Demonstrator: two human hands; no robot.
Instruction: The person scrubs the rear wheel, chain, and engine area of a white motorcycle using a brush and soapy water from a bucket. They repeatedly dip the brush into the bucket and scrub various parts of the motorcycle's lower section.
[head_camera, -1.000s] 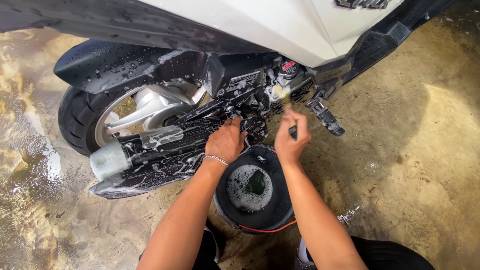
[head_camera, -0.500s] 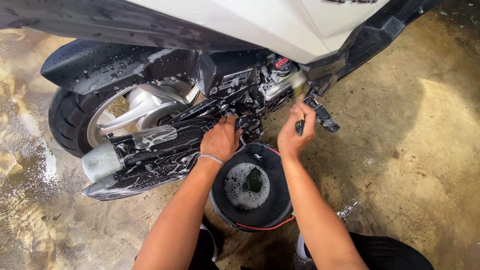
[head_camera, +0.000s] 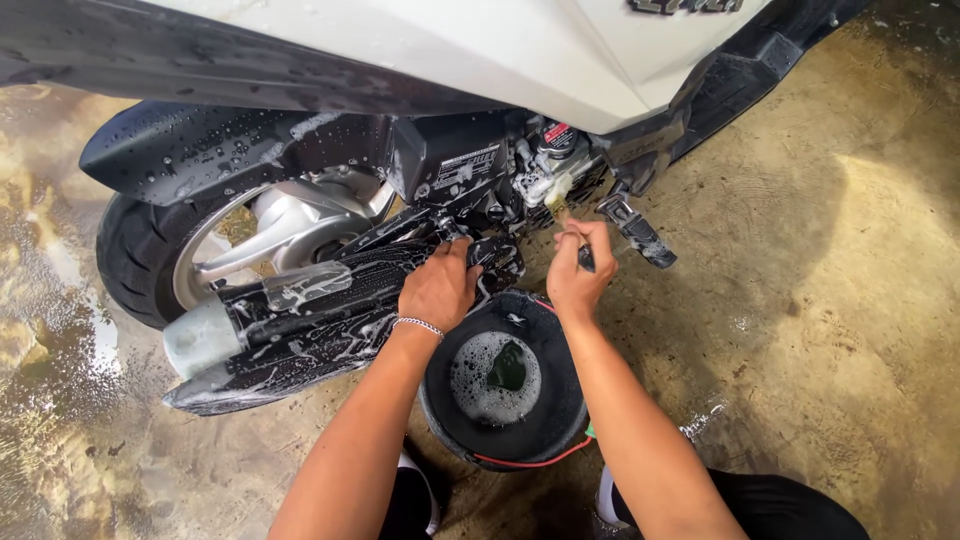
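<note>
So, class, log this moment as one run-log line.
left hand: resting on soapy exhaust | right hand: gripping dark brush handle near engine | black bucket: sudsy water, between arms

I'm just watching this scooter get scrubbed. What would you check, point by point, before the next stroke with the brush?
1. Brush in hand: ok. The right hand is closed on a dark brush handle, bristles up by the engine parts.
2. Other hand braced: ok. The left hand rests on the soapy black exhaust cover.
3. Soapy water within reach: ok. The black bucket sits just below both hands, foam inside.
4. Footpeg clear of the brush: not ok, it juts out right beside the right hand.
5. Footing: not ok. The concrete floor looks wet on the left.
6. Dirt left in the crevices: cannot tell.
</note>
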